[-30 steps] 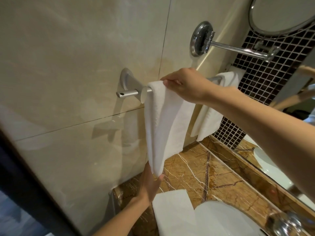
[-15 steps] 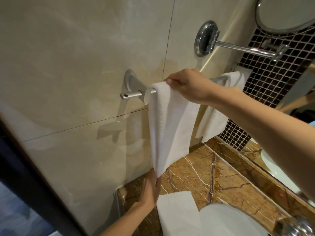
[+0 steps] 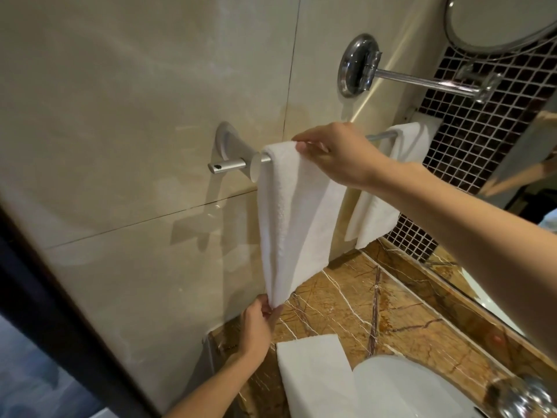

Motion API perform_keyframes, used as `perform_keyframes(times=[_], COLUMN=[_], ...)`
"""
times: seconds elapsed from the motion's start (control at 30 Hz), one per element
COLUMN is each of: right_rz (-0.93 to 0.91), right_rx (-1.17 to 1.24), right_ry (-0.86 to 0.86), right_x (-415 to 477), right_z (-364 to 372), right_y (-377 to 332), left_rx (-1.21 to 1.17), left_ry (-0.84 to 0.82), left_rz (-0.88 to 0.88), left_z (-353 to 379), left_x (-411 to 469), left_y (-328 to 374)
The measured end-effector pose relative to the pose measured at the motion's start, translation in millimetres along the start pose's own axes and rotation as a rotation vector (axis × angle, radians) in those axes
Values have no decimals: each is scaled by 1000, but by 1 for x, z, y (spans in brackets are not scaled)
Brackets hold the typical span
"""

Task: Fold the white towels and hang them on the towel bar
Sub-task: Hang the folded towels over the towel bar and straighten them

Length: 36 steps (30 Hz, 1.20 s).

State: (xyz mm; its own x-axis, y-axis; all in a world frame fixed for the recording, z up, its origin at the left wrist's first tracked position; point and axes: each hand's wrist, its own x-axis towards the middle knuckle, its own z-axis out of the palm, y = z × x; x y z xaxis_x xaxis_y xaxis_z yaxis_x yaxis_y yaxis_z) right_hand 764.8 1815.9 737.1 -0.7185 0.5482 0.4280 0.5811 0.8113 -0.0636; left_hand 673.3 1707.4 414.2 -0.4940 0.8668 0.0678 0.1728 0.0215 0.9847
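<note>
Step in hand, as I judge it: settling the towel (image 3: 295,212) over the bar (image 3: 380,136) so that it hangs straight.

1. I hold the right grip (image 3: 337,155) at the top fold, where the towel crosses the bar close to the bracket (image 3: 229,152). This anchors the cloth while the lower end is tensioned.
2. I draw the left grip (image 3: 256,327) straight down, not toward me. A sideways pull would likely skew the fold or drag the towel along the bar.
3. I use light tension only. A hard pull against a loose anchor could slide the towel off.
4. I check that the front and back layers end level. The back layer is mostly hidden from here, so I cannot confirm this.

Grip state: the right grip is curled on the top fold, thumb and fingertips pinching the cloth at the bar. The left grip pinches the towel's lowest corner between thumb and fingers, just above the tabletop (image 3: 391,312).

Position: the towel hangs from the bracket end of the bar, apart from a second towel (image 3: 388,206) farther along it. A third towel (image 3: 313,375) lies folded on the tabletop beside the sink (image 3: 407,393), not yet hung.
</note>
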Motion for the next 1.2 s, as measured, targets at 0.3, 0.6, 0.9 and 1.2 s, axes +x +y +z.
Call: perform_keyframes(times=[0.3,0.6,0.9,1.2], right_rz=[38,59,77,118], right_rx=[33,36,31,186], right_ry=[-52,-40,-46,27], right_x=[5,4,4,0], right_z=[-6,-2,-1,1], right_y=[-1,-2,-3,2], left_rx=[-83,-85,4,-38], left_ry=[110,106,181,91], left_rz=[-35,-73,-124,-185], left_z=[8,8,8,1], left_x=[1,2,-3,7], left_y=[-10,-13,-17,-16])
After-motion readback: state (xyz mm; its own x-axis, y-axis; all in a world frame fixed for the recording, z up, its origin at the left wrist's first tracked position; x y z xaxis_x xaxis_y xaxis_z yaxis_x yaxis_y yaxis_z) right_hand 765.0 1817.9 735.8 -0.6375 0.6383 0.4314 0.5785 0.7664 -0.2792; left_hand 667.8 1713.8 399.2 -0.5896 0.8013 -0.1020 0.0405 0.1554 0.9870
